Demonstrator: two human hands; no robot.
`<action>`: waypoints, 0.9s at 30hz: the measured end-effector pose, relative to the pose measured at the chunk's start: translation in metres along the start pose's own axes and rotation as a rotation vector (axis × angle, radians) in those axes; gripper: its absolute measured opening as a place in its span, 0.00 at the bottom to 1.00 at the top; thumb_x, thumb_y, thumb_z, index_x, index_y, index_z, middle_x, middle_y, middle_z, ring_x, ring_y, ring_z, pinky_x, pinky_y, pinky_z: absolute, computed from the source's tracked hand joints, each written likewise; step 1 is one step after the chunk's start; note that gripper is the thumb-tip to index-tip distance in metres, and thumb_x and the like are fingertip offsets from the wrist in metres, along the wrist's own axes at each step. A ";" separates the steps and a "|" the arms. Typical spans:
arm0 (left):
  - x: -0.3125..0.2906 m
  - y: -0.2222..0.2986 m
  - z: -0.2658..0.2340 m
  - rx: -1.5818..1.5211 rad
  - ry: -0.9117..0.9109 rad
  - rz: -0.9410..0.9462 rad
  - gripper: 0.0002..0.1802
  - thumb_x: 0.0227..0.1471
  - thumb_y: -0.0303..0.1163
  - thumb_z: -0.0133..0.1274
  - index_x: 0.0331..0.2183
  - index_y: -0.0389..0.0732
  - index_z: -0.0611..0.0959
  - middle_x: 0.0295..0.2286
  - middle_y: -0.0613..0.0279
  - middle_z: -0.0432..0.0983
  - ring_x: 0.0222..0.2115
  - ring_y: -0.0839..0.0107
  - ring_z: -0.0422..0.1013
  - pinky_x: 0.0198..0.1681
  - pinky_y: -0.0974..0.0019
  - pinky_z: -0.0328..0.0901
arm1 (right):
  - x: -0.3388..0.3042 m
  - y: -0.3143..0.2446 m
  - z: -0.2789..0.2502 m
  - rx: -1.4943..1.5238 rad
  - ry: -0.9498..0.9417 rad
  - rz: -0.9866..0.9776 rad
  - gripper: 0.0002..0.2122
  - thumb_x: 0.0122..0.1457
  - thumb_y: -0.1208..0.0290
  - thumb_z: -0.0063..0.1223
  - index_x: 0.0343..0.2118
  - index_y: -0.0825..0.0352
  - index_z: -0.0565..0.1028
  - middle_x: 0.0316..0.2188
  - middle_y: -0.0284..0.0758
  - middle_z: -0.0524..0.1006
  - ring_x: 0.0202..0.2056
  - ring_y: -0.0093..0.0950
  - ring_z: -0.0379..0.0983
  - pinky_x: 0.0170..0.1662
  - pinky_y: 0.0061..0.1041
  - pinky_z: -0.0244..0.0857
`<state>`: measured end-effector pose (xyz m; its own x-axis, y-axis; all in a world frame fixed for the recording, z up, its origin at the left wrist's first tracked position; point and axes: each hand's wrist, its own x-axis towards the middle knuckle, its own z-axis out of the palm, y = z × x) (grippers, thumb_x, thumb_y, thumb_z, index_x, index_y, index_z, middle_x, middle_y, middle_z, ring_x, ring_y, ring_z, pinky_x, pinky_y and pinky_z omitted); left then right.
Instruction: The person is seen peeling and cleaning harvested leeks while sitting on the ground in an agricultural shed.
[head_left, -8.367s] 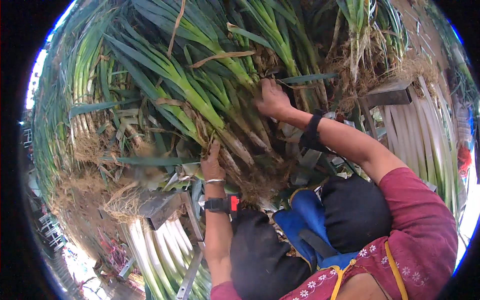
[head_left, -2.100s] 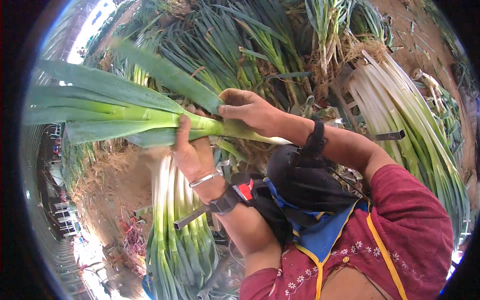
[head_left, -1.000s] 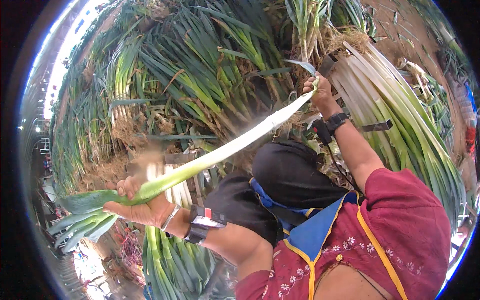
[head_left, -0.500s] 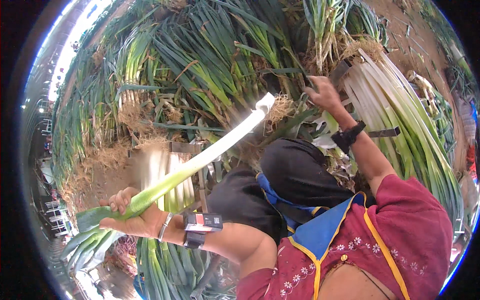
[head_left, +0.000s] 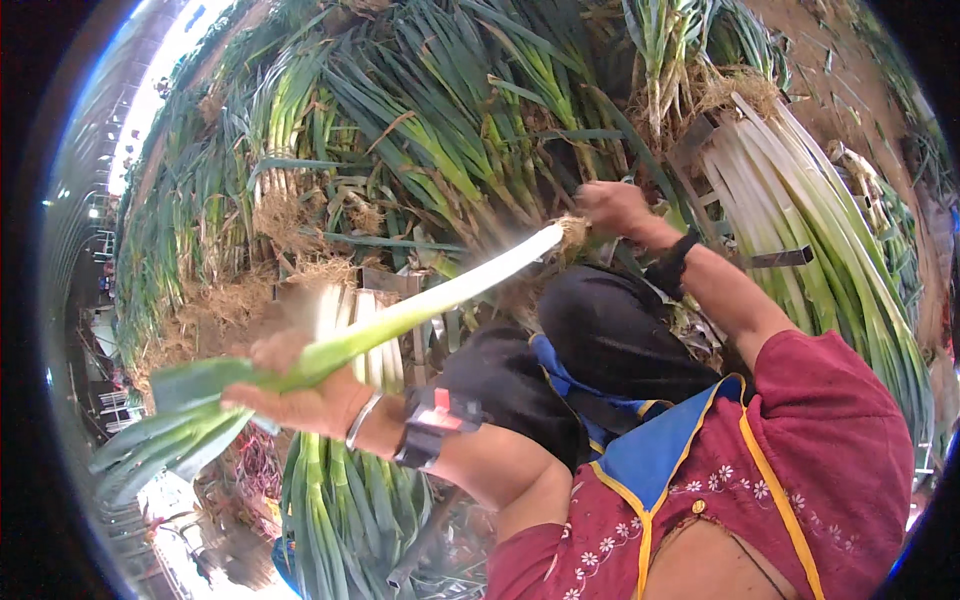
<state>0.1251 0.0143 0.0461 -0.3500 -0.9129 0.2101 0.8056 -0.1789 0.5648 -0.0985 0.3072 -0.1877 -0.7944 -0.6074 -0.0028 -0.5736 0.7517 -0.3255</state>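
Note:
A long leek (head_left: 455, 297) slants across the middle, its white root end up to the right and its green leaves down to the left. My left hand (head_left: 310, 392) is wrapped around it where the green leaves begin; motion blurs the fingers a little. At the other end, my right hand (head_left: 612, 208) is closed right beside the leek's roots (head_left: 573, 232). What its fingers hold, if anything, is hidden. The white shaft looks smooth and bare.
Untrimmed leeks (head_left: 420, 110) with roots lie heaped ahead. Cleaned leeks (head_left: 790, 200) fill a metal rack (head_left: 780, 258) at the right. Another bundle of leeks (head_left: 325, 480) is at the lower left, near my bent knees (head_left: 600, 310). Peeled leaves (head_left: 690, 325) lie by my right knee.
My right hand has moved left and down to the leek's root end, its spread fingers now closed. My left hand has shifted the leek slightly right and upward.

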 end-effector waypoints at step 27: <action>0.003 0.001 0.016 0.154 0.378 0.188 0.17 0.52 0.45 0.53 0.34 0.41 0.71 0.21 0.64 0.64 0.22 0.72 0.64 0.27 0.66 0.62 | -0.010 0.110 0.033 0.057 -0.214 0.267 0.16 0.50 0.63 0.48 0.42 0.58 0.72 0.42 0.38 0.73 0.44 0.40 0.69 0.42 0.38 0.64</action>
<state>0.1170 0.0174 0.0604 0.0182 -0.9994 0.0308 0.7481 0.0341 0.6628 -0.1471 0.3875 -0.2550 -0.8516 -0.4357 -0.2914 -0.3341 0.8796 -0.3388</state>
